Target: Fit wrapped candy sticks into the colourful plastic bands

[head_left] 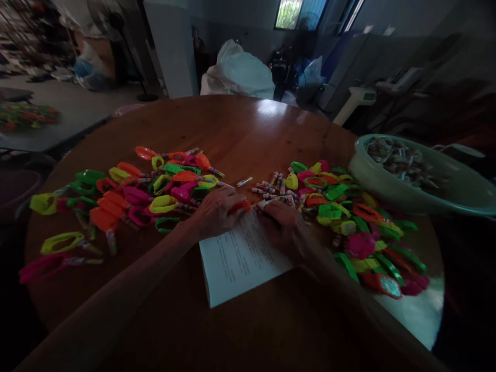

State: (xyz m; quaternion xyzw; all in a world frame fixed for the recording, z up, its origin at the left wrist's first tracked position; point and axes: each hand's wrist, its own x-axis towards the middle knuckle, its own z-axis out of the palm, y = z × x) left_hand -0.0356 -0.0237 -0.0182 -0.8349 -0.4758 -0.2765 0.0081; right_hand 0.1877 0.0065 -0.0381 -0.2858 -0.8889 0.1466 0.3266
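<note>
My left hand (pixel 217 209) is closed on an orange plastic toy watch (pixel 241 206), of which only a part shows by the fingertips. Close beside it, my right hand (pixel 284 219) has its fingers bent together over the paper; what they hold is hidden. Both hands are above a printed booklet (pixel 240 274) lying on the table. Beyond the fingers lie several small wrapped candy rolls (pixel 267 187), with one roll (pixel 244 181) apart from the rest. Bright toy watches with rolls attached, such as a yellow one (pixel 62 242), spread on the left.
More coloured toy watches (pixel 360 245) are heaped on the right of the round wooden table (pixel 232 124). A pale green basin (pixel 358 170) with small wrapped pieces stands at the right edge. White sacks (pixel 240 70) lie beyond the table.
</note>
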